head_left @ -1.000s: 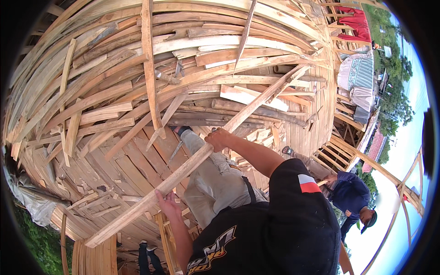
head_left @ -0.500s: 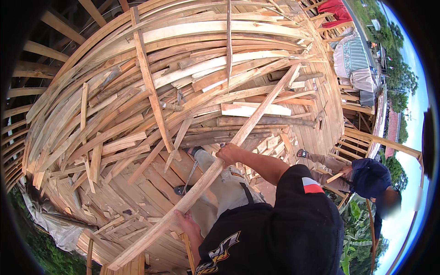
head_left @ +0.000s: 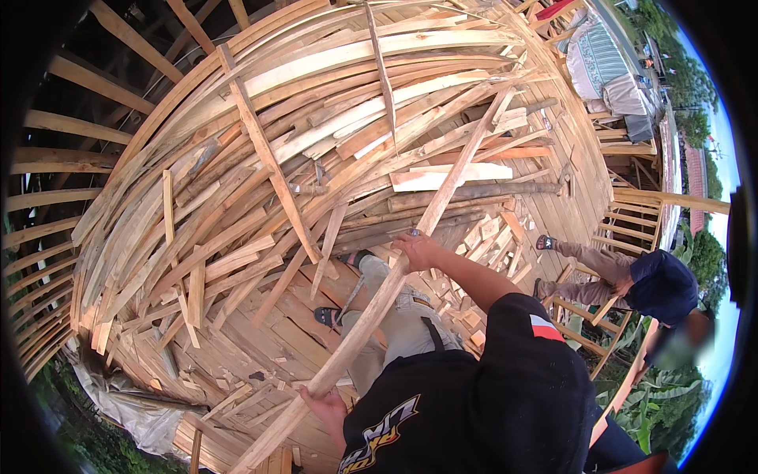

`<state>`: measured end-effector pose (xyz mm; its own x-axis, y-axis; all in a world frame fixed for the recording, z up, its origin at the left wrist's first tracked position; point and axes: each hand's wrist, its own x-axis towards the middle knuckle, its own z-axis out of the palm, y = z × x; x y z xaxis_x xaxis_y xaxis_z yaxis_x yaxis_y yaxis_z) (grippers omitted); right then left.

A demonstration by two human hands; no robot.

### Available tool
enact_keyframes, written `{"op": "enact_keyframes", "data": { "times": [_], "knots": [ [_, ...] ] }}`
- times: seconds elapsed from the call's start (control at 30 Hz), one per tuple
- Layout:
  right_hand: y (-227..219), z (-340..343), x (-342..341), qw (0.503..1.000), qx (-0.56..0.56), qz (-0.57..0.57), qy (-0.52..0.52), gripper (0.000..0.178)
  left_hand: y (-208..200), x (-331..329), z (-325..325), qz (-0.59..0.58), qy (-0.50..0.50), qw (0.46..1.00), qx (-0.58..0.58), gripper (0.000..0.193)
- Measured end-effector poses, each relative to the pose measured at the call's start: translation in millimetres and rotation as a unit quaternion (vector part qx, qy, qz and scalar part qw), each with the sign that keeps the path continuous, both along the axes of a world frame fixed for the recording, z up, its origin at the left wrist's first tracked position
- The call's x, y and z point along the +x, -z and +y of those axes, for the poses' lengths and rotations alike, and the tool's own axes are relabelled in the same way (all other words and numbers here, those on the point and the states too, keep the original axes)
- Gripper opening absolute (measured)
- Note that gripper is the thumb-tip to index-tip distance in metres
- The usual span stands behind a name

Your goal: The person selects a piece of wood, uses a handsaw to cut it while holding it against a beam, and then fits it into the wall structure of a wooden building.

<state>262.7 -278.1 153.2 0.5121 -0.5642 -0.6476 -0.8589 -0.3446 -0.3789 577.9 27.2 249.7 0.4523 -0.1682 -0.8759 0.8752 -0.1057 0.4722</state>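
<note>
A long wooden beam point(head_left: 359, 328) runs slantwise across my body, from the timber pile down to the lower edge of the picture. My right hand point(head_left: 418, 250) grips it from above near its middle, fingers wrapped over the edge. Lower down, my left hand point(head_left: 326, 406) holds the same beam from its near side, with its fingers partly hidden. The far end of the beam lies over the pile of loose boards point(head_left: 332, 134), and its lower end is cut off by the picture's edge.
Wood offcuts point(head_left: 482, 245) and round poles point(head_left: 474, 193) lie beyond my feet on the plank floor point(head_left: 288, 340). A loose plank point(head_left: 268, 158) crosses the pile. On the right a co-worker point(head_left: 663, 286) bends beside a slatted frame point(head_left: 636, 225). Curved ribs point(head_left: 63, 162) rise on the left.
My view has turned, so most of the scene sits further right or lower. Both hands keep their hold on the beam. The co-worker's arm and head have shifted slightly.
</note>
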Motion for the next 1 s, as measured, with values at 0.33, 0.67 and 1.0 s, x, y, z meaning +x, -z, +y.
{"op": "enact_keyframes", "data": {
  "times": [0.33,0.67,1.0],
  "knots": [
    [57.2,1.6,-58.9,0.373,0.237,-0.398,0.804,0.067,-85.0,13.3,-38.4,-0.079,0.002,0.992,-0.101,0.07],
    [32.8,-64.5,-20.3,0.306,-0.025,-0.398,0.865,0.046,-147.4,39.3,-92.4,-0.297,0.087,0.95,-0.043,0.062],
    [-32.2,-52.4,-22.7,0.345,-0.023,-0.402,0.848,0.041,-155.4,75.9,-85.5,-0.349,0.051,0.929,-0.108,0.048]
  ]
}}
